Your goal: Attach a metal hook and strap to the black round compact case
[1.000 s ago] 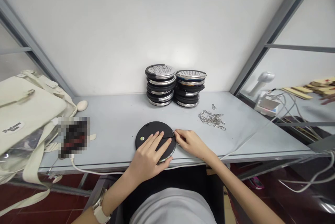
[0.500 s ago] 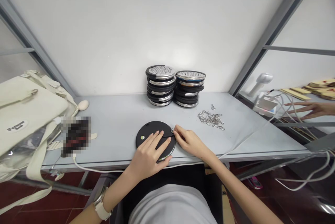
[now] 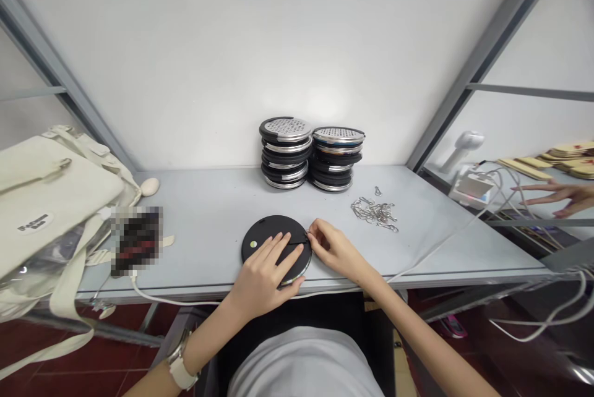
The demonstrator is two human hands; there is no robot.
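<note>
One black disc [image 3: 261, 231], two hands, two stacks of discs [image 3: 286, 151]
On the worktop [image 3: 199, 199], the disc lies beneath the left hand's [image 3: 262, 276] spread fingers; the right hand's [image 3: 331, 248] fingers pinch at its right edge, their exact grip too small to tell.

At your left, a cream bag [image 3: 60, 183] sits beside a pale rounded object [image 3: 150, 187] and a pixelated dark item [image 3: 138, 242] on the worktop [image 3: 199, 205]. Beyond the gray frame [image 3: 457, 97] at your right, you have a pale handheld device [image 3: 464, 148], a white box [image 3: 472, 185] with cables [image 3: 501, 183], and flat yellowish pieces [image 3: 573, 149].
</note>
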